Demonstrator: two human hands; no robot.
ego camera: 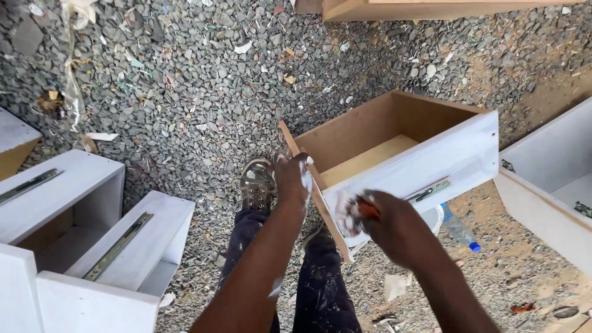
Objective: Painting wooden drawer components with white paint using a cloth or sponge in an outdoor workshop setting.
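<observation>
1. The open-topped wooden drawer box with a white-coated side panel (425,166) sits tilted at the centre right of the view, propped over the person's legs above the grey gravel ground (185,92). A slim metal runner (430,190) is fixed along the white panel.
2. The right hand (394,225) is closed around a small orange-handled tool (368,211), whose working end is too blurred to identify, and presses it against the near end of the white panel. Judging by this, the coating looks best worked in even strokes along the panel, kept off the runner.
3. The left hand (295,179), flecked with white, is curled over the near left edge of the drawer box, gripping its bare brown board. That grip seems to be what holds the box firm; it wants to stay clear of the fresh white.
4. A spattered shoe (258,185) stands on the gravel just left of the box.
5. A clear plastic bottle with a blue cap (459,231) lies below the box on the right.
6. Further white drawer boxes with runners (92,240) stand at the near left, and another white box (549,179) at the right edge.
</observation>
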